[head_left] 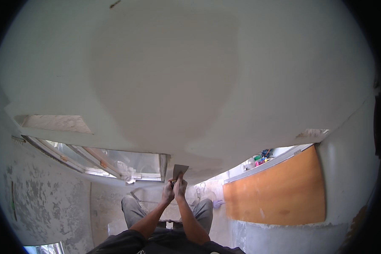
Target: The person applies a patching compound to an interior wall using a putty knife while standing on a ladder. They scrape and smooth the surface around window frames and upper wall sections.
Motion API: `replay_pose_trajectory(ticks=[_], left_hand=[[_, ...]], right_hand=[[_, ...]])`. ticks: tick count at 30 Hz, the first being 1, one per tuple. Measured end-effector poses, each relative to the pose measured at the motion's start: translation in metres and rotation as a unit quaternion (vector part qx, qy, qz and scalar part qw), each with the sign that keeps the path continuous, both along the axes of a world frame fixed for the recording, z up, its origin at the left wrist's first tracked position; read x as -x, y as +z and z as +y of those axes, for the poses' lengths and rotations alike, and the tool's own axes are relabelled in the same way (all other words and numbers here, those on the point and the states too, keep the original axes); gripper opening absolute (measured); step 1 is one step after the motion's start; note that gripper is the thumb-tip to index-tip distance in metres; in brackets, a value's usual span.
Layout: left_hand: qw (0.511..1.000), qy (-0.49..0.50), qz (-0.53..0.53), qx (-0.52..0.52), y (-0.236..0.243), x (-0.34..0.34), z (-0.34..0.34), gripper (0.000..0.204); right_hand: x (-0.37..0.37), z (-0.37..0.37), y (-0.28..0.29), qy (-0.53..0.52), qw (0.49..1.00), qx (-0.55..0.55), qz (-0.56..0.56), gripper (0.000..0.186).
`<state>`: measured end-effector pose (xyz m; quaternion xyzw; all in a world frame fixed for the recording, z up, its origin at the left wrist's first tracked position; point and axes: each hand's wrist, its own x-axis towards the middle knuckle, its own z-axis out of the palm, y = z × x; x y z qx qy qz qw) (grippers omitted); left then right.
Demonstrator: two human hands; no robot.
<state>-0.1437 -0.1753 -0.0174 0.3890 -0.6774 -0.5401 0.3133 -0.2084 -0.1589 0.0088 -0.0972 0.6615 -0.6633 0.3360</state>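
Close together in front of my body are my two hands, below a large pale plastered surface (266, 76) with a broad darker patch (165, 72). My right hand (180, 187) is closed on a putty knife, its thumb up against the flat grey blade (180, 169). My left hand (168, 193) is closed right beside it. A small dark piece with a hint of orange shows at its fingers, too small to name. The blade points up and appears apart from the plaster, though the gap is hard to judge.
A framed window (129, 163) lies to the left. On the right are an orange-brown panel (279, 190) and an opening with several colourful items (260, 158). The left wall (42, 190) is patchy grey. A purple thing (218, 203) lies by my right leg.
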Motion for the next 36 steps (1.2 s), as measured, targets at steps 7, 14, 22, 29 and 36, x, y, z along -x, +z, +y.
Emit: replay_pose_trajectory(ticks=[7,14,22,29,36], left_hand=[[0.999,-0.022,0.004,0.037,0.01,-0.003,-0.008,0.024],[0.995,-0.043,-0.062,0.067,-0.005,-0.015,-0.021,0.024],[0.992,-0.037,-0.1,0.074,0.011,-0.016,-0.023,0.018],[0.988,-0.06,-0.088,0.111,0.004,-0.014,-0.024,0.02],[0.996,-0.064,-0.037,0.043,-0.023,-0.028,-0.031,0.02]], right_hand=[[-0.003,-0.007,0.002,-0.028,0.999,0.013,-0.017,0.067],[-0.008,-0.013,0.01,-0.028,0.998,0.047,-0.022,0.066],[-0.014,-0.015,0.003,-0.053,0.994,0.064,-0.073,0.067],[-0.01,-0.011,-0.003,-0.036,0.991,0.092,-0.088,0.064],[-0.022,-0.015,-0.004,-0.082,0.978,0.102,-0.163,0.064]])
